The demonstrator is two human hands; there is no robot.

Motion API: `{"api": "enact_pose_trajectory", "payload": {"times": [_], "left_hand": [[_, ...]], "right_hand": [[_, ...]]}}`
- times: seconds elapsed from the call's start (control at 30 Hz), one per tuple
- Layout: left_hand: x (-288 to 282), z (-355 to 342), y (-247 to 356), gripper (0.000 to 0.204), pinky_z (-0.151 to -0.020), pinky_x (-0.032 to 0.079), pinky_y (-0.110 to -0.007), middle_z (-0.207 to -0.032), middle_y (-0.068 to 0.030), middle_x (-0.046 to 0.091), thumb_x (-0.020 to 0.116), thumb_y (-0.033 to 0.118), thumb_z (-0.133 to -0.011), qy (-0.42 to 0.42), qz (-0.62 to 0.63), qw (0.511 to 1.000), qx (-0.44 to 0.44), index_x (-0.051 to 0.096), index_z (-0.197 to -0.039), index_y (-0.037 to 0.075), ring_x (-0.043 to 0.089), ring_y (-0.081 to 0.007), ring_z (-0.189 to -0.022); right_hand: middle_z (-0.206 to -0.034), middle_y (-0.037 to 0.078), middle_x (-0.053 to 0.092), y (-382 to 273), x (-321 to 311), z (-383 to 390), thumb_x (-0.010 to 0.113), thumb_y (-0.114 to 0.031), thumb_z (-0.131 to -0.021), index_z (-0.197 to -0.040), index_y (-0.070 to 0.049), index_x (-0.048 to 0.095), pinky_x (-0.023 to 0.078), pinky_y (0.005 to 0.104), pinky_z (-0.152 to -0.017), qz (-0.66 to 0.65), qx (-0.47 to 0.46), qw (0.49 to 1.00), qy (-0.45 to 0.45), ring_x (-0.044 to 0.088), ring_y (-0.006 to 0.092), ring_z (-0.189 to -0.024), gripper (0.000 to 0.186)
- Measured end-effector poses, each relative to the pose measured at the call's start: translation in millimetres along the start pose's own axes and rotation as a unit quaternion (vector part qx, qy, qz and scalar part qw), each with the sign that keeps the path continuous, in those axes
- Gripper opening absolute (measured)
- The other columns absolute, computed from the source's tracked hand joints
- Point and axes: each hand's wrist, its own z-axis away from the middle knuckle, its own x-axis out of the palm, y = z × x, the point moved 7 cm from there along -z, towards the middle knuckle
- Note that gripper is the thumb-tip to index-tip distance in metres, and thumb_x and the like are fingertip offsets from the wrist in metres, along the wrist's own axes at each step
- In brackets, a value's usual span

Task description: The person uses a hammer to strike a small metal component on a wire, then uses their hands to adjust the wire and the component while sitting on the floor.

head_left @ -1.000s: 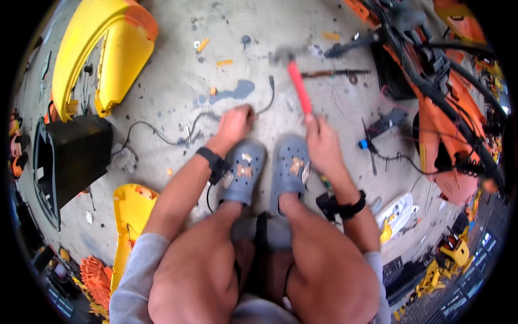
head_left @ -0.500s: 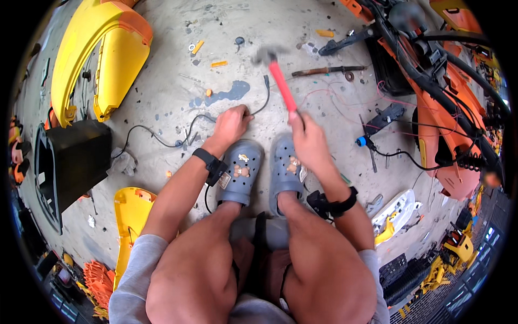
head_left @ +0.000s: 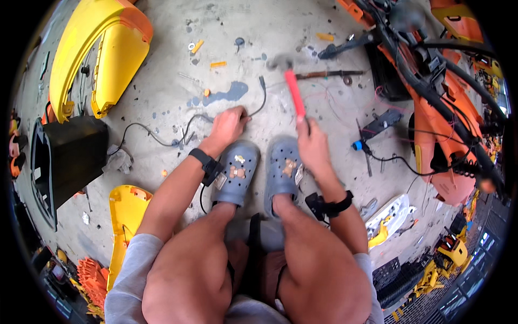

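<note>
I saw the person's left hand (head_left: 229, 123) pinching a dark cable (head_left: 265, 97) low over the concrete floor (head_left: 167, 65), just ahead of the grey clogs (head_left: 245, 174), while the right hand (head_left: 314, 143) had its fingers wrapped round a red-handled hammer (head_left: 295, 94), its head blurred.

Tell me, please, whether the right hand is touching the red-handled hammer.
Touching. The head view shows the right hand closed around the near end of the red-handled hammer, with no gap between them.
</note>
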Motion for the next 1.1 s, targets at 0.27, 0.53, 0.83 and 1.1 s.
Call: {"api": "enact_pose_trajectory", "payload": {"times": [0.27, 0.53, 0.83, 1.1], "left_hand": [[-4, 3, 1, 0.02, -0.067, 0.049, -0.043, -0.081, -0.0192, 0.066, 0.067, 0.02, -0.086, -0.026, 0.003, 1.0, -0.016, 0.063, -0.087, 0.001, 0.064, -0.0366, -0.077], [-15, 26, 7, 0.036, -0.067, 0.05, -0.042, -0.081, -0.0207, 0.068, 0.069, 0.03, -0.085, -0.107, -0.018, 0.992, -0.061, 0.058, -0.102, 0.0, 0.066, -0.036, -0.077], [-28, 13, 59, 0.025, -0.064, 0.048, -0.04, -0.075, -0.0221, 0.064, 0.059, 0.021, -0.094, -0.092, 0.023, 0.995, 0.014, 0.066, -0.104, -0.002, 0.063, -0.0342, -0.068], [-69, 42, 90, 0.025, -0.052, 0.031, -0.024, -0.065, 0.0036, 0.046, 0.054, 0.021, -0.1, -0.285, 0.272, 0.919, -0.015, 0.065, -0.099, -0.001, 0.037, -0.0064, -0.057]], "right_hand": [[-0.073, 0.019, 0.062, 21, -51, 26, 0.055, -0.034, -0.097, -0.108, -0.001, 0.06, 0.048, 0.0392, -0.062, -0.042, 0.018, 0.987, 0.156, 0.063, 0.0326, -0.065, 0.035], [-0.084, 0.014, 0.067, 95, -49, 82, 0.072, -0.022, -0.083, -0.104, -0.003, 0.068, 0.051, 0.0403, -0.066, 0.154, -0.011, 0.975, 0.158, 0.065, 0.0347, -0.075, 0.028], [-0.09, 0.012, 0.065, 68, -49, 78, 0.065, -0.018, -0.089, -0.099, 0.0, 0.068, 0.051, 0.0326, -0.064, 0.051, -0.08, 0.982, 0.162, 0.064, 0.0241, -0.073, 0.021], [-0.096, 0.008, 0.065, 56, 7, 45, 0.056, -0.028, -0.098, -0.114, 0.004, 0.065, 0.048, 0.0233, -0.061, -0.386, 0.105, 0.911, -0.097, 0.059, 0.0098, -0.067, 0.037]]}}
